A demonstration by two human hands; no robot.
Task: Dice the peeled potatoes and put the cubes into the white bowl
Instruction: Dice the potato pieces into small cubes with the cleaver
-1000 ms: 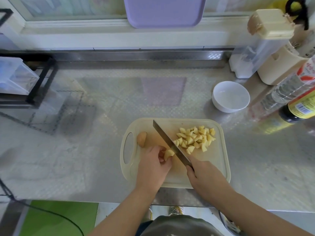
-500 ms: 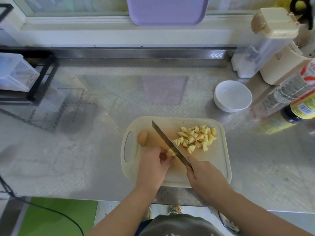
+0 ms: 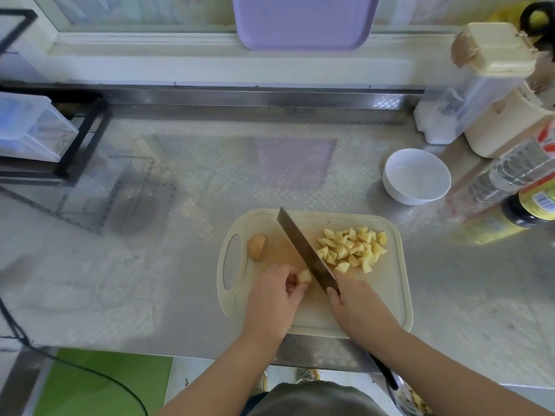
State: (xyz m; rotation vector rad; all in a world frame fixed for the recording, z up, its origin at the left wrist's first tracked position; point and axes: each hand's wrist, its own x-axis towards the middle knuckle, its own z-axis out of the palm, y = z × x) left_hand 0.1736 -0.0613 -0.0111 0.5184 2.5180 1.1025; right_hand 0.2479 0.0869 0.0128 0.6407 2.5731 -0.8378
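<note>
On the cream board (image 3: 393, 298), near the front edge of the steel surface (image 3: 210, 181), both hands are busy and lie close together, not touching. The left hand (image 3: 270, 298) has its fingers curled in, pinching a small potato piece (image 3: 304, 277) against the board. The right hand (image 3: 357, 304) is clamped round the handle of the knife (image 3: 303, 250) (the handle itself is hidden in the fist). The blade runs on a slant from the board's far edge back toward the right hand, and its near end lies just beside the held piece, on that piece's right.

To the right of the blade sits a heap of cubes (image 3: 351, 249), pale yellow, all on the board. At the board's left, next to its handle slot, lies a rounded potato chunk (image 3: 256, 247), apart from both hands.

The white bowl (image 3: 399, 193) stands upright on the surface beyond the board's far right corner, well apart from the cubes. Past it, two bottles (image 3: 510, 172) lean in from the right edge. A purple tray (image 3: 304, 19) rests against the window ledge at the back.
</note>
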